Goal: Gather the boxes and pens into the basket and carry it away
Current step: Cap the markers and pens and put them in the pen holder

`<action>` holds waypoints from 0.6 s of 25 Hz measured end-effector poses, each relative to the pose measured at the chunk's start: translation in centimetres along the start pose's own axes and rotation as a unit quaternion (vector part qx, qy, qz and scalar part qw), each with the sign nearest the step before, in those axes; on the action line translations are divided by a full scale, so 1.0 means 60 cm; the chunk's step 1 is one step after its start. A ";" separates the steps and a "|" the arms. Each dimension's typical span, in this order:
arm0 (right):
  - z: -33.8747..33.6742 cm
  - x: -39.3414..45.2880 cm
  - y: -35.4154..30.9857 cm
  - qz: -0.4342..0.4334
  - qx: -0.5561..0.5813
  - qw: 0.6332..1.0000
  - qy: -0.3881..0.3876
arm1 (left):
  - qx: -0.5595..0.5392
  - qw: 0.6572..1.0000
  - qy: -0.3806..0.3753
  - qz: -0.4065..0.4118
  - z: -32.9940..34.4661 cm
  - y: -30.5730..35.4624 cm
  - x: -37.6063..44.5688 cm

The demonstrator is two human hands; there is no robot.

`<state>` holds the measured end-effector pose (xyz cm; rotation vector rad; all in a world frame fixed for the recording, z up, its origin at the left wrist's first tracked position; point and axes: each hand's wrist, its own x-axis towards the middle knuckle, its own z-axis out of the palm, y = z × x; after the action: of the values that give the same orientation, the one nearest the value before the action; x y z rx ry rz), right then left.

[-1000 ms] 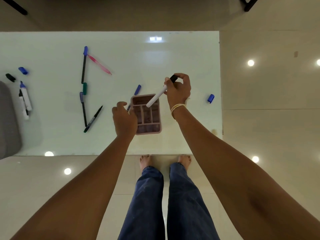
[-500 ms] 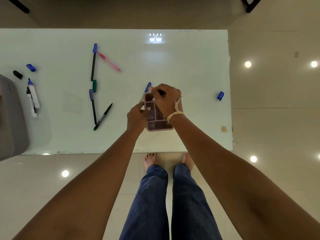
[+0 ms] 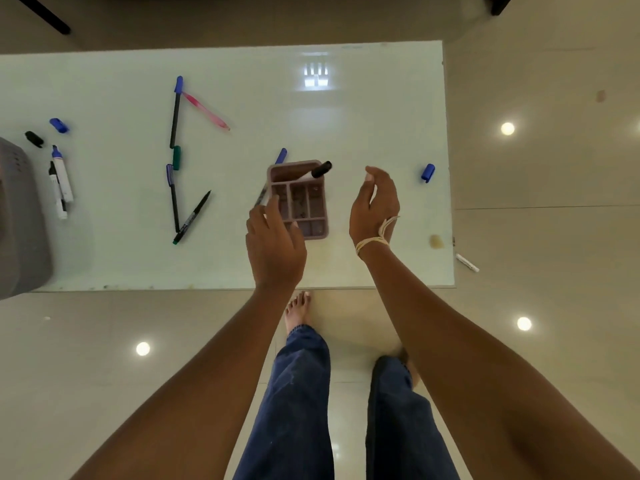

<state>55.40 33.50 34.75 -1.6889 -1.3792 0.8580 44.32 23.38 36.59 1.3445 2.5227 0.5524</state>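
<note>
A pink compartment box [image 3: 313, 227] stands on the white table [image 3: 346, 126] near its front edge. A white marker with a black cap [image 3: 320, 169] lies slanted across the box's far compartment, its cap sticking out over the rim. My left hand [image 3: 274, 237] hovers over the box's near left corner with relaxed fingers and holds nothing. Apart from the box, on its right, my right hand [image 3: 375, 202] is open and empty. A blue-capped pen [image 3: 280, 156] lies along the box's left side. The grey basket [image 3: 17, 220] sits at the table's left end.
Several pens lie left of the box: a black one with a blue cap [image 3: 175, 112], a pink one [image 3: 206, 110], a black one with a green tip [image 3: 192, 218]. Two markers [image 3: 61, 178] and loose caps [image 3: 59, 125] lie near the basket. A blue cap [image 3: 428, 173] lies at the right edge.
My right hand set the black-capped marker into the pink box, let go and drew back to the right. My left hand released the box's left side.
</note>
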 end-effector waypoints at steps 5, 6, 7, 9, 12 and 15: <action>-0.167 -0.009 0.108 -0.050 -0.064 0.996 -0.030 | 0.037 0.993 -0.037 0.104 0.065 0.125 -0.103; -0.205 -0.006 0.133 -0.049 -0.079 0.995 -0.035 | 0.038 0.991 -0.048 0.115 0.082 0.157 -0.123; -0.244 -0.002 0.157 -0.049 -0.093 0.994 -0.037 | 0.039 0.990 -0.059 0.121 0.099 0.189 -0.143; -0.314 0.014 0.210 -0.033 -0.119 0.992 -0.033 | 0.040 0.987 -0.084 0.133 0.136 0.253 -0.168; -0.381 0.035 0.290 0.041 -0.164 0.984 -0.049 | 0.051 0.981 -0.124 0.138 0.191 0.312 -0.181; -0.405 0.061 0.364 0.140 -0.198 0.967 -0.083 | 0.081 0.972 -0.140 0.170 0.250 0.333 -0.175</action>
<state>87.21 31.06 26.79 -2.2004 -1.5215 0.9425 70.58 28.09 31.87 1.7917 2.1614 0.1950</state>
